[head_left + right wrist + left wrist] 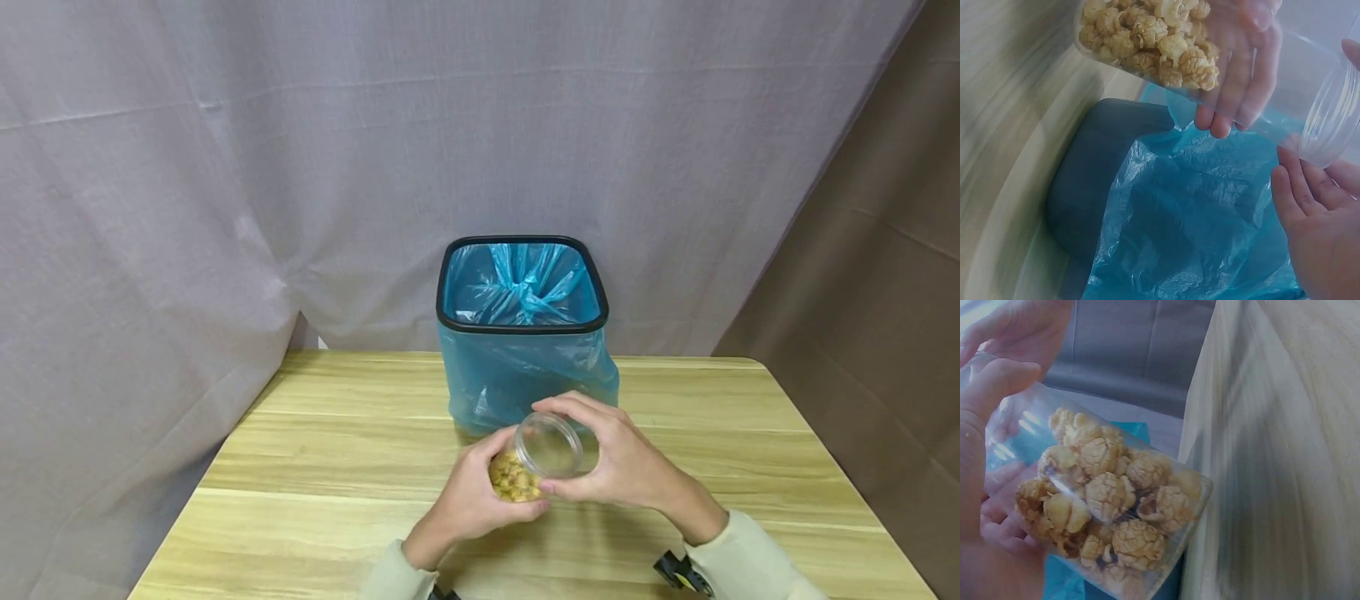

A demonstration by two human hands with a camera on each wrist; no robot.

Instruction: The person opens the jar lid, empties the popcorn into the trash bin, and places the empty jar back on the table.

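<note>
The clear jar (pixel 513 477) is held tilted between the hands, its long axis directed from the left palm forward to the right fingertips. Its body, with popcorn (pixel 1107 494) gathered toward the base, is grasped by the left hand (pixel 482 492); its ridged end is gripped by the right hand (pixel 618 462), fingers and thumb at opposite edges. The blue-lined bin (pixel 522 328) is placed just beyond both hands, the right being nearer.

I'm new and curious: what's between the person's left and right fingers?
A clear jar with popcorn inside lies between the left fingers and right fingers, shown in the head view.
</note>
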